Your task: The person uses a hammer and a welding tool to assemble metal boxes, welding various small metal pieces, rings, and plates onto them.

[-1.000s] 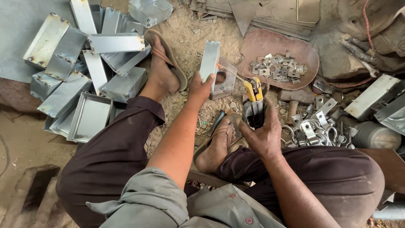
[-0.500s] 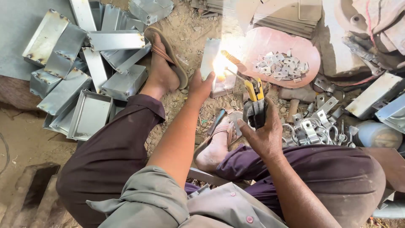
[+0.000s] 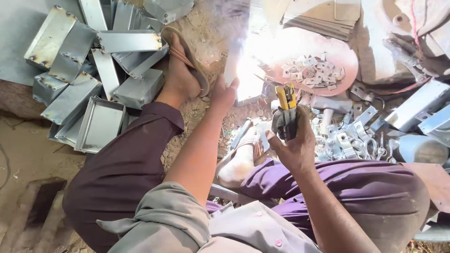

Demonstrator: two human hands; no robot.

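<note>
Steadying a stiff, light metal strip (image 3: 233, 65) by its lower end, left hand (image 3: 224, 93) pinching it. Gripping the yellow-handled welding holder (image 3: 286, 110) tight, right hand (image 3: 293, 143) wrapping its insulated handle. Likely heating near the glare (image 3: 251, 70).

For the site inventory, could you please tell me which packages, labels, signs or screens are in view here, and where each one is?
None in view: only bare metal trays, a round dish of small brackets, loose hardware and the hand tool.

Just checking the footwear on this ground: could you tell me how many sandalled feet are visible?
2: one foot beside the metal trays, the other foot tucked below the right hand.
</note>
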